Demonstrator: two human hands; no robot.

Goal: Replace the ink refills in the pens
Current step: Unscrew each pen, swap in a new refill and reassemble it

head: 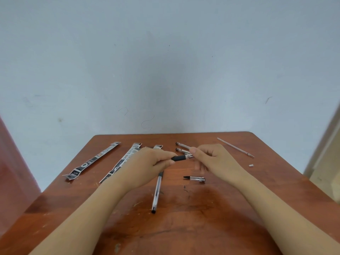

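Pen parts lie spread on a red-brown wooden bench [184, 227], whose top has scratches and dark ink marks. Nearest to the person is a clear pen barrel [156, 192]. It points almost straight away, with its black end near and its far end hidden under the left grip [147, 162]. To its right, apart from it, lies a short pen piece [195, 178] with a black pointed end turned to the left.

Both forearms stretch from the lower edge toward the middle of the bench. The left grip is curled, knuckles up, and clamped on the black rubber part of the held pen [179, 158], which lies about level between the two hands. The right grip [211, 157] pinches the clear end of the same pen with thumb and forefinger; its lower fingers are blurred.

Behind the hands two other pens [181, 145] lie side by side. Left of them are long printed packets [92, 161], flat on the wood. At the far right lies a thin clear refill [235, 147], and near it a small white scrap [251, 165]. Behind the bench stands a pale blue-grey wall [165, 70] with some scribbles.
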